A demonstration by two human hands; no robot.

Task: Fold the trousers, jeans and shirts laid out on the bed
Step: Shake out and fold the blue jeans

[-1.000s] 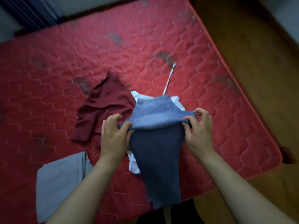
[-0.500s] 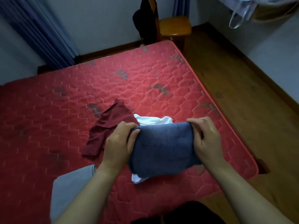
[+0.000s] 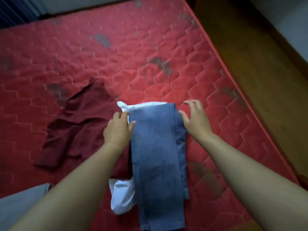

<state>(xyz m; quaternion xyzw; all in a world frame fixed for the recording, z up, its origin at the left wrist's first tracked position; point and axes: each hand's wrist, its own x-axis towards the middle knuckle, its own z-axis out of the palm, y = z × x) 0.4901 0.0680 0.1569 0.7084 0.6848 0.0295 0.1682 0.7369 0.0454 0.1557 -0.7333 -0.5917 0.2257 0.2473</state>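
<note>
Blue jeans (image 3: 158,155) lie in a long, narrow folded strip on the red mattress (image 3: 150,47), running from the middle toward the near edge. They rest on a white shirt (image 3: 122,195) that shows at their far end and near left side. My left hand (image 3: 116,129) rests at the jeans' far left corner, thumb on the denim and fingers by the white cloth. My right hand (image 3: 195,117) hovers at the far right corner with fingers spread, its thumb touching the denim edge. A dark red shirt (image 3: 80,124) lies crumpled to the left.
A folded grey garment (image 3: 20,205) sits at the near left corner of the bed. The mattress's right edge (image 3: 233,77) borders a wooden floor (image 3: 260,47). A dark curtain (image 3: 13,12) hangs at the far left.
Half a second ago both hands held the jeans as a lifted bundle. Now the jeans lie stretched out on the bed over the white shirt and my right hand has let go.
</note>
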